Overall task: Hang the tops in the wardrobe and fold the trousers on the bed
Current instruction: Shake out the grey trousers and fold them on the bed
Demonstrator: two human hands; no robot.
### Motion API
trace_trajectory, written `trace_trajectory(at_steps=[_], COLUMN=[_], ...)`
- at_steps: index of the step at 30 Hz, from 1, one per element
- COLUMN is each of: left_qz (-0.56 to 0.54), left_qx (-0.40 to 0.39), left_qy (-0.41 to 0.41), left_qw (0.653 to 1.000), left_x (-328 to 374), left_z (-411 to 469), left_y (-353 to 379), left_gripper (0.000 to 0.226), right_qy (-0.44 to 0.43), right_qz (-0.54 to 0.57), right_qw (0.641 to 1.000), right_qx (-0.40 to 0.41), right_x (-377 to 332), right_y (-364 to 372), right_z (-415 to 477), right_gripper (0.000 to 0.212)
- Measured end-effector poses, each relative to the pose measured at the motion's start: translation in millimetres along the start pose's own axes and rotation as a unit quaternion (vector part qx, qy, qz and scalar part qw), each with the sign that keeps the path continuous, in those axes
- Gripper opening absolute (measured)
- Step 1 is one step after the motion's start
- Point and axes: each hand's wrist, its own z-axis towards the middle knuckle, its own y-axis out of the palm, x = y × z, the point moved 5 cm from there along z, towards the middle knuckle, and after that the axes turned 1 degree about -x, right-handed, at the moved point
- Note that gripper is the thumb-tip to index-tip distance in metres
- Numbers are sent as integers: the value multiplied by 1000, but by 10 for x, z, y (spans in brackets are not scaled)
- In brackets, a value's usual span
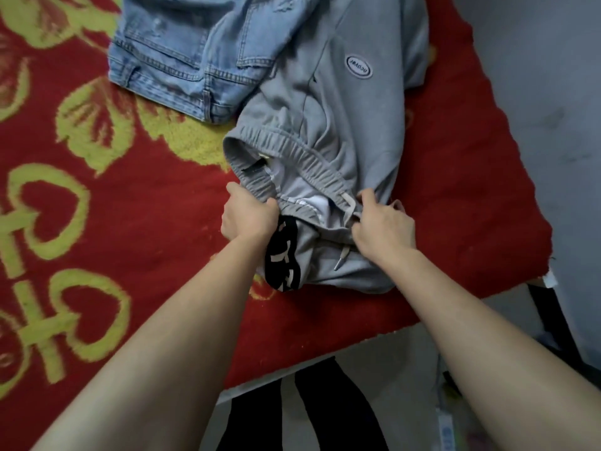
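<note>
Grey jogging trousers (351, 125) lie bunched on the red bed cover, waistband toward me, with an oval patch on the cloth and a drawstring hanging out. My left hand (248, 214) grips the left end of the elastic waistband. My right hand (383, 224) pinches the waistband at its right end, by the drawstring. Under the near edge of the trousers lies a second grey garment with a black lettered band (281, 258). Folded blue jeans (182, 53) lie beyond, at the upper left, touching the grey trousers.
The red cover with yellow-green patterns (97, 206) spans the bed. The bed's near edge runs diagonally at the lower right, with grey floor (536, 92) past it. My legs in black stand below the edge.
</note>
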Motion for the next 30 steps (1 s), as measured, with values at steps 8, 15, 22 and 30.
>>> trace_trajectory(at_steps=[8, 15, 22, 30], left_qz=[77, 61, -6, -135], left_qx=[-12, -134, -169, -60], left_qy=[128, 149, 207, 220], left_qw=[989, 978, 964, 964], left_x=[-721, -890, -883, -913], left_z=[-655, -888, -1235, -1302], left_y=[-535, -1285, -2423, -4154], left_gripper=[33, 85, 54, 30], right_qy=[86, 4, -104, -113], right_qz=[74, 121, 135, 157], right_qw=[993, 991, 972, 956], right_qx=[-43, 47, 159, 219], right_x=[-25, -510, -1218, -1682], right_y=[-20, -956, -2046, -3028], right_z=[-1026, -1532, -2245, -2651], right_gripper=[29, 47, 39, 46])
